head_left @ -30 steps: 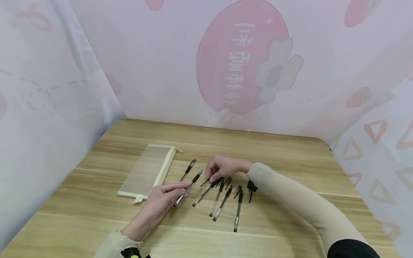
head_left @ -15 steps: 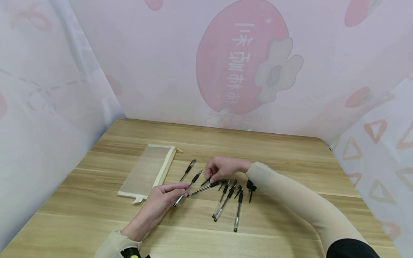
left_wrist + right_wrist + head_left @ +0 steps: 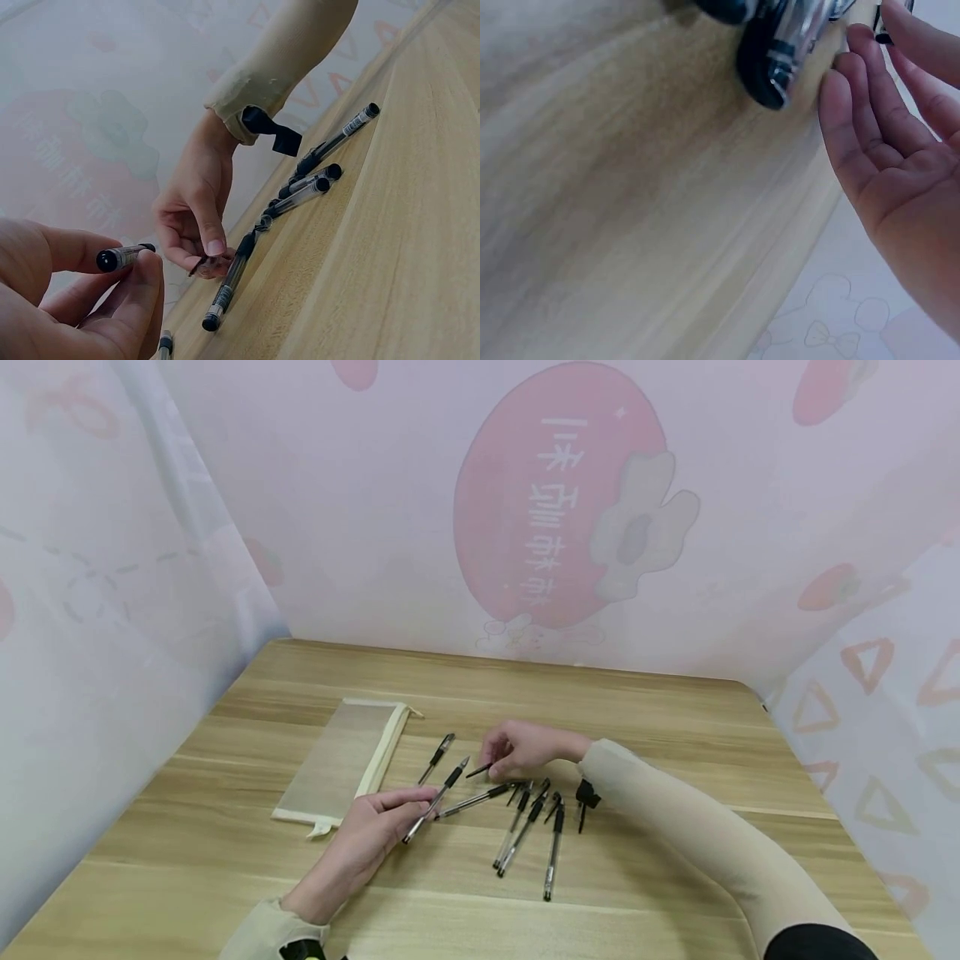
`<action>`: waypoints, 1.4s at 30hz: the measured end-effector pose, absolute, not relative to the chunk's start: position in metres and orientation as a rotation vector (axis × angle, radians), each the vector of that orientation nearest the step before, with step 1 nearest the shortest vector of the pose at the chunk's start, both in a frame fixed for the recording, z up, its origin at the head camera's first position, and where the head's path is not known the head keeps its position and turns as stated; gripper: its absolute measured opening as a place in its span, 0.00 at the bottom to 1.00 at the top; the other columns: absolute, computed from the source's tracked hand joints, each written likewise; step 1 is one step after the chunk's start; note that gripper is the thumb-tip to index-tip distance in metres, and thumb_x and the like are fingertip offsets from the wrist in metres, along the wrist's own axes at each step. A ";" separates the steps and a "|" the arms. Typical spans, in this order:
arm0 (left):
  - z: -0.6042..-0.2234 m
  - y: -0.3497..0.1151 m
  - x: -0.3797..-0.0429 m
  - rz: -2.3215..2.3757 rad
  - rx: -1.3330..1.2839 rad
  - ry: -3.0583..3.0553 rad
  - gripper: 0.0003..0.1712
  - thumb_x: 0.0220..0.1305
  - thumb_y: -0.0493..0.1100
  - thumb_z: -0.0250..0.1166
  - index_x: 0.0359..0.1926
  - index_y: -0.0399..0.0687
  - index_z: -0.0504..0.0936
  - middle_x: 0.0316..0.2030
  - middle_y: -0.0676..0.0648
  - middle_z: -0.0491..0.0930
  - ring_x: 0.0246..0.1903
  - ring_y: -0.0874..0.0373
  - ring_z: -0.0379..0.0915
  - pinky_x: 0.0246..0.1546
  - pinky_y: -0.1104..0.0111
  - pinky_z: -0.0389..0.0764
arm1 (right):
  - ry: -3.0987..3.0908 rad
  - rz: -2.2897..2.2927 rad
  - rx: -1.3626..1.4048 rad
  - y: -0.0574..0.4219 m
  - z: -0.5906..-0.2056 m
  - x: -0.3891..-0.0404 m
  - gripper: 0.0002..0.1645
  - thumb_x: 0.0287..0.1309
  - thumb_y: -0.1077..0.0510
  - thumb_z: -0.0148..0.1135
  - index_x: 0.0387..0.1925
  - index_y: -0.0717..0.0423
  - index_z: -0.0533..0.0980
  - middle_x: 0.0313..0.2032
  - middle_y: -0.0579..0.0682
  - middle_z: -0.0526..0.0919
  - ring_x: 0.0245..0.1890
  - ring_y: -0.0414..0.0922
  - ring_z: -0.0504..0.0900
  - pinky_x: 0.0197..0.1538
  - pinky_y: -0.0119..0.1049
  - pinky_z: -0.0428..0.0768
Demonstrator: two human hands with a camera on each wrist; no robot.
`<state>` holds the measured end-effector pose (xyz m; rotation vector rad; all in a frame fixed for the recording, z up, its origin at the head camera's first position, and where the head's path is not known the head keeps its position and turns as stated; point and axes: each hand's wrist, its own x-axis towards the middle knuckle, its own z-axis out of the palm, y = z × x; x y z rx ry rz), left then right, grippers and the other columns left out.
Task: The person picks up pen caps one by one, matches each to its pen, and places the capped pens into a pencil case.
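My left hand point(image 3: 382, 827) pinches a clear pen point(image 3: 442, 795) with a black grip between thumb and fingers, its pointed end tilted up and away. Its black end plug faces the camera in the left wrist view. To the right, my right hand point(image 3: 525, 749) pinches a small pen cap point(image 3: 210, 268), clear with a black clip, just above the table. The fingers hide part of it. Nearest to that hand, a pen point(image 3: 476, 801) lies slanted on the wood. More pens point(image 3: 553, 857) lie in a loose fan below the right wrist.
A flat mesh zip pouch point(image 3: 341, 760) with a cream edge lies left of the pens. Another pen point(image 3: 437, 756) lies between pouch and right hand. Small black pieces lie among the pens' upper ends. A printed cloth wall point(image 3: 375, 527) rises behind the table point(image 3: 637, 893).
The pen nearest my right hand has swung to a flatter angle, its lower end towards my left hand. Neighbouring pens shifted closer together. My right hand has raised the pen cap slightly; my left stays still.
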<state>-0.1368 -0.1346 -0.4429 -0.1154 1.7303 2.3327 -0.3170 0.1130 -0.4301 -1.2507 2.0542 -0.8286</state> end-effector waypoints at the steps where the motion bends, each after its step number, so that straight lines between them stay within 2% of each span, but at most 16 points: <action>1: -0.443 -0.135 -0.137 2.333 -0.113 1.729 0.20 0.64 0.32 0.65 0.55 0.26 0.77 0.54 0.34 0.78 0.49 0.51 0.79 0.54 0.67 0.77 | 2.069 -0.843 -1.243 0.115 -0.429 -0.317 0.05 0.59 0.67 0.67 0.39 0.62 0.81 0.36 0.50 0.84 0.36 0.43 0.82 0.44 0.36 0.82; 4: -0.443 -0.136 -0.139 2.327 -0.113 1.729 0.20 0.64 0.32 0.65 0.55 0.26 0.78 0.55 0.33 0.78 0.50 0.50 0.79 0.53 0.67 0.77 | 2.129 -0.905 -1.228 0.123 -0.426 -0.315 0.06 0.60 0.66 0.67 0.39 0.63 0.81 0.36 0.50 0.84 0.37 0.45 0.83 0.45 0.38 0.82; 8: -0.447 -0.134 -0.142 2.326 -0.124 1.725 0.19 0.63 0.32 0.66 0.54 0.27 0.79 0.54 0.33 0.78 0.50 0.49 0.79 0.52 0.66 0.78 | 2.225 -1.064 -1.148 0.141 -0.420 -0.307 0.07 0.61 0.65 0.67 0.40 0.64 0.80 0.35 0.51 0.84 0.37 0.48 0.82 0.42 0.40 0.82; 10: -0.449 -0.134 -0.142 2.328 -0.127 1.720 0.19 0.63 0.31 0.66 0.54 0.27 0.79 0.54 0.33 0.78 0.50 0.48 0.79 0.52 0.67 0.78 | 2.269 -1.153 -1.064 0.151 -0.417 -0.299 0.08 0.62 0.62 0.67 0.41 0.63 0.81 0.36 0.51 0.84 0.37 0.49 0.81 0.41 0.40 0.81; 14: -0.449 -0.133 -0.142 2.343 -0.152 1.704 0.19 0.63 0.31 0.65 0.54 0.26 0.78 0.55 0.31 0.76 0.49 0.47 0.79 0.51 0.67 0.79 | 2.310 -1.352 -0.833 0.170 -0.410 -0.277 0.11 0.62 0.58 0.67 0.43 0.60 0.81 0.37 0.53 0.83 0.39 0.55 0.80 0.43 0.48 0.81; 17: -0.448 -0.132 -0.142 2.351 -0.144 1.700 0.19 0.63 0.31 0.65 0.54 0.25 0.78 0.55 0.30 0.76 0.49 0.48 0.80 0.50 0.68 0.79 | 2.298 -1.509 -0.667 0.183 -0.407 -0.258 0.14 0.61 0.57 0.68 0.44 0.63 0.80 0.37 0.59 0.82 0.39 0.60 0.78 0.44 0.55 0.80; 23: -0.447 -0.128 -0.144 2.330 -0.108 1.688 0.20 0.63 0.31 0.66 0.55 0.26 0.78 0.54 0.32 0.78 0.48 0.49 0.80 0.49 0.68 0.80 | 2.249 -1.678 -0.458 0.198 -0.408 -0.231 0.18 0.60 0.56 0.69 0.46 0.65 0.79 0.41 0.70 0.79 0.41 0.68 0.76 0.48 0.61 0.78; 27: -0.448 -0.127 -0.147 2.331 -0.106 1.689 0.19 0.62 0.31 0.66 0.54 0.28 0.79 0.54 0.32 0.77 0.50 0.47 0.79 0.50 0.67 0.80 | 2.272 -1.724 -0.421 0.197 -0.414 -0.226 0.18 0.59 0.56 0.69 0.46 0.66 0.79 0.38 0.67 0.80 0.38 0.64 0.77 0.43 0.54 0.81; 30: -0.448 -0.127 -0.149 2.309 -0.099 1.720 0.19 0.62 0.32 0.66 0.54 0.29 0.80 0.54 0.32 0.77 0.49 0.48 0.79 0.47 0.69 0.81 | 2.294 -1.741 -0.401 0.192 -0.418 -0.225 0.16 0.59 0.57 0.70 0.44 0.64 0.80 0.33 0.61 0.81 0.33 0.57 0.77 0.37 0.46 0.80; 32: -0.448 -0.127 -0.148 2.291 -0.099 1.744 0.19 0.63 0.32 0.66 0.55 0.30 0.80 0.54 0.32 0.78 0.47 0.51 0.80 0.45 0.70 0.81 | 2.300 -1.758 -0.379 0.189 -0.419 -0.223 0.14 0.59 0.57 0.70 0.43 0.63 0.81 0.31 0.58 0.81 0.31 0.53 0.76 0.36 0.45 0.79; 39: -0.446 -0.127 -0.147 2.303 -0.111 1.755 0.18 0.63 0.30 0.65 0.53 0.29 0.80 0.52 0.32 0.79 0.45 0.53 0.81 0.45 0.70 0.81 | 2.236 -1.959 -0.251 0.184 -0.418 -0.210 0.19 0.60 0.59 0.69 0.46 0.70 0.78 0.35 0.68 0.80 0.31 0.52 0.78 0.39 0.47 0.81; 42: -0.445 -0.126 -0.146 2.278 -0.084 1.784 0.17 0.62 0.31 0.66 0.52 0.29 0.81 0.50 0.33 0.80 0.43 0.54 0.81 0.42 0.71 0.82 | 2.191 -2.051 -0.164 0.185 -0.419 -0.203 0.18 0.59 0.59 0.70 0.45 0.70 0.79 0.36 0.70 0.79 0.32 0.53 0.77 0.41 0.47 0.81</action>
